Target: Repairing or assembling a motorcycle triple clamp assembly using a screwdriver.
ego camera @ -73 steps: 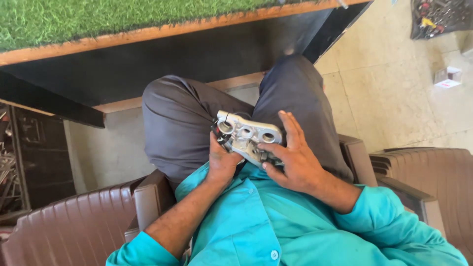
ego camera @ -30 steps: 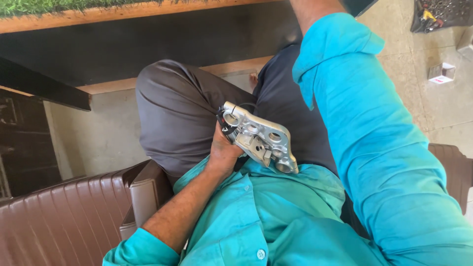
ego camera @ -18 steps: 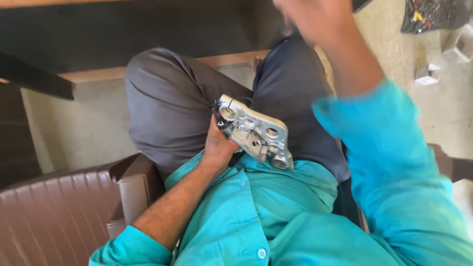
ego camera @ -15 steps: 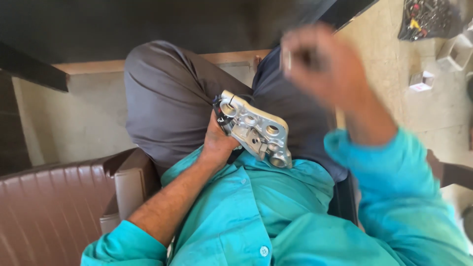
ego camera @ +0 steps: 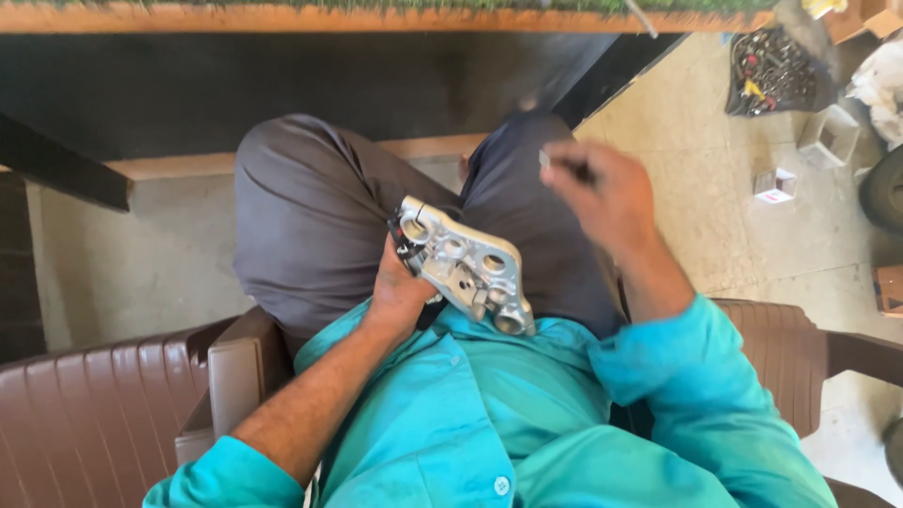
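Note:
A silver cast-metal part [ego camera: 467, 265] with several round holes rests on my lap against my teal shirt. My left hand [ego camera: 400, 284] grips its left edge from below. My right hand [ego camera: 602, 195] hovers to the right of the part, blurred, with its fingers closed on a small dark tool or screw [ego camera: 562, 166] that has a light tip. The right hand is apart from the metal part. Grey trousers [ego camera: 310, 216] lie under both.
I sit in a brown plastic chair [ego camera: 94, 423]; a second chair arm [ego camera: 800, 348] is at right. A dark table with a wooden edge [ego camera: 376, 19] spans the top. Small boxes [ego camera: 776, 185] and a bag of tools [ego camera: 771, 66] lie on the tiled floor at right.
My right hand left the metal part, reached up toward the table, and came back down holding a small item. The left hand kept hold of the part.

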